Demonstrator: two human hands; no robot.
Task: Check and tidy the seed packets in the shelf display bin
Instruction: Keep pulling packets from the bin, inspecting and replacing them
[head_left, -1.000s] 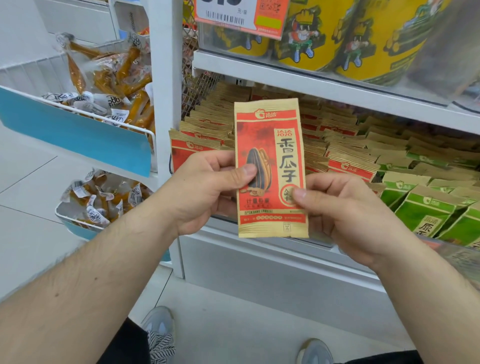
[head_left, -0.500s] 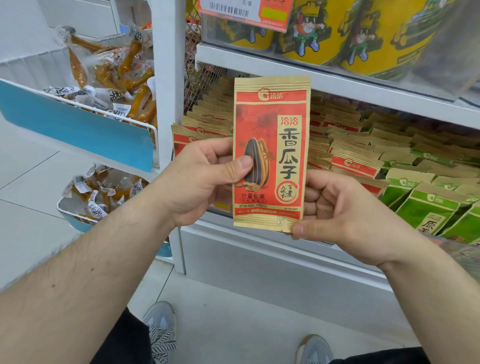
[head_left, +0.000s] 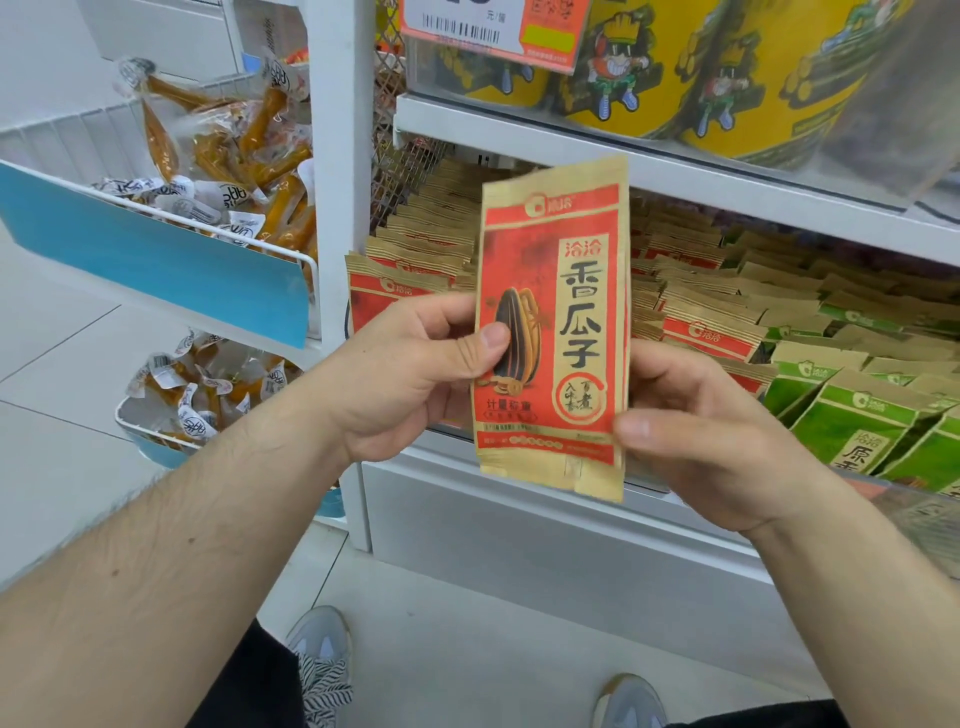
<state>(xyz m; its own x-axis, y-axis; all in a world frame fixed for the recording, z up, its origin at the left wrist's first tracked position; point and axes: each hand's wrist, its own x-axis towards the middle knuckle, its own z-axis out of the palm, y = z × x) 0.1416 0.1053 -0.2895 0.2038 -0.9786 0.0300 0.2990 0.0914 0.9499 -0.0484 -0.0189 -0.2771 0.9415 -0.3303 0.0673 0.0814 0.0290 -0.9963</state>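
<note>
The person holds one flat red-and-tan paper seed packet (head_left: 553, 332) upright in front of the shelf, its long axis running top to bottom with a slight lean, printed face toward them. Their left hand (head_left: 410, 379) pinches its left edge at mid-height, thumb pressed over the printed seed, while their right hand (head_left: 711, 436) grips the lower right corner, thumb on the front and curled fingers behind; both hands are clamped on this one packet. Directly behind and slightly above it sits the white shelf display bin (head_left: 519, 519), where rows of matching red packets (head_left: 696, 317) stand on edge, packed tight like files, with green paper packets (head_left: 852, 415) to the right. The packet looks thin, matte and a little crinkled, easily bent. I'd judge it is being inspected; returning it means a short forward reach, either hand equally close, sliding it edge-first into the red rows
</note>
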